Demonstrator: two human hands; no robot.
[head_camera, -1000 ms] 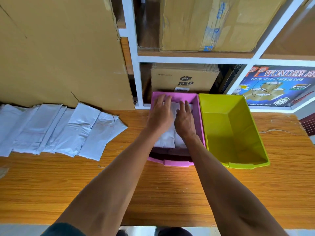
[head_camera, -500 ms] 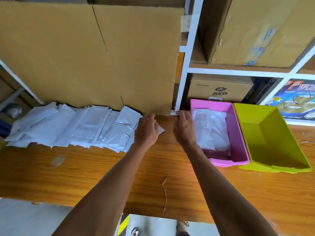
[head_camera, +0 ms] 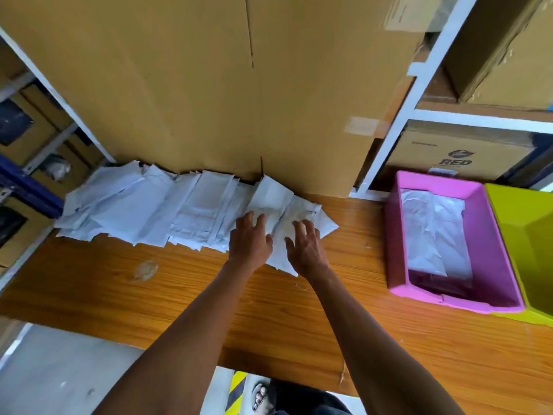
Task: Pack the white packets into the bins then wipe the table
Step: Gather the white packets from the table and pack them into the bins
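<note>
both hands lie on the right end of the row of packets (head_camera: 185, 211), which is spread overlapping along the foot of the big carton (head_camera: 227, 85) on the table (head_camera: 119, 295). the left hand (head_camera: 250, 242) rests flat on the packets, fingers straight and a little spread, holding nothing. the right hand (head_camera: 305, 250) is just beside it, also on the packets; its fingers are spread and slightly bent, the tips pressing down on the last packet (head_camera: 302, 217), but they do not close around it. this last packet lies tilted, with one corner pointing away from the carton toward the pink bin (head_camera: 490, 259).

the pink bin stands on the table to the right of the carton, well apart from the row. inside it lie some packed packets (head_camera: 434, 232), flat on the bottom, toward the far end. the yellow bin (head_camera: 526, 229) touches the pink bin on its right side; only a part of it is in view, and no packet shows in that part.

behind the pink bin, on a white shelf (head_camera: 398, 115), there is a small box (head_camera: 454, 151) with the word "red". the carton hides the back edges of the packets in the row.
</note>
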